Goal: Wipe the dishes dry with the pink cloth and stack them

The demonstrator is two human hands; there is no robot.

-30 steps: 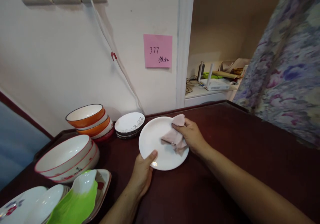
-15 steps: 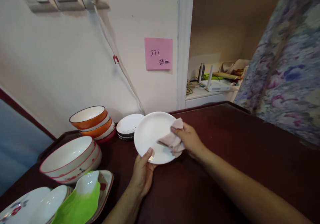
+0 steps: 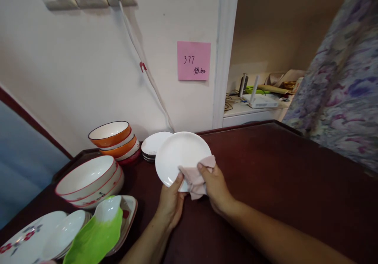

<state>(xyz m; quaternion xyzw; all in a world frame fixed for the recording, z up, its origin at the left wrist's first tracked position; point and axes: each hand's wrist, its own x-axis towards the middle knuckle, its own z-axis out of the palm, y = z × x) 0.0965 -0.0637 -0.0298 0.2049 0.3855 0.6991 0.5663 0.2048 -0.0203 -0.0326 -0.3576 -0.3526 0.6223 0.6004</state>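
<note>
A plain white plate (image 3: 180, 156) is held tilted above the dark table, its face toward me. My left hand (image 3: 171, 203) grips its lower edge, thumb on top and fingers underneath. In my right hand (image 3: 214, 183) a pale pink cloth (image 3: 195, 179) is pinched and pressed on the lower right of the plate's face. The cloth's left end reaches close to my left thumb, and a corner hangs past the rim. Behind the plate, partly covered by it, stands a stack of small white plates with dark edges (image 3: 155, 142).
Orange and white bowls (image 3: 110, 136) are stacked near the wall. Red-rimmed white bowls (image 3: 88, 177) stand before them. Nearer lie a green leaf-shaped dish (image 3: 97, 232), small white dishes (image 3: 66, 232) and a flowered plate (image 3: 29, 234). A router (image 3: 262, 100) sits in the wall recess.
My right hand has moved the cloth down and left across the plate, toward my left thumb. My left hand keeps its grip. The whole view has shifted slightly.
</note>
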